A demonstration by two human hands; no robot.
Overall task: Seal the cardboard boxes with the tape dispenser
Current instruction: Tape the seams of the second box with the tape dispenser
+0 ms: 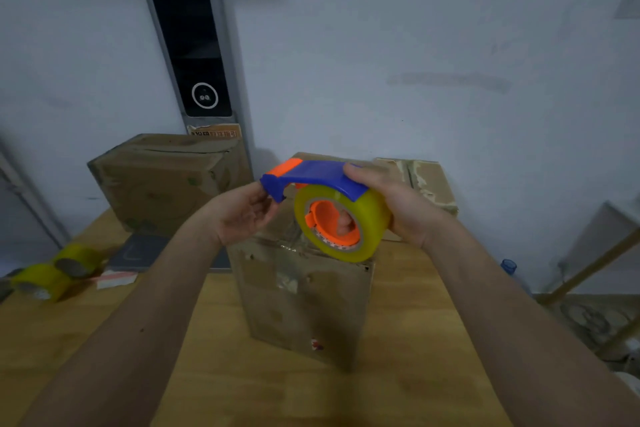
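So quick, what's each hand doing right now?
Left hand: open, fingertips at the tape dispenser's blue front end.
Right hand: closed around the tape dispenser.

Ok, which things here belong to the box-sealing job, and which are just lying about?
In use:
blue-and-orange tape dispenser with yellow roll
tall brown cardboard box
right hand
left hand

Lying about:
two spare yellow tape rolls
grey flat slab
blue bottle cap
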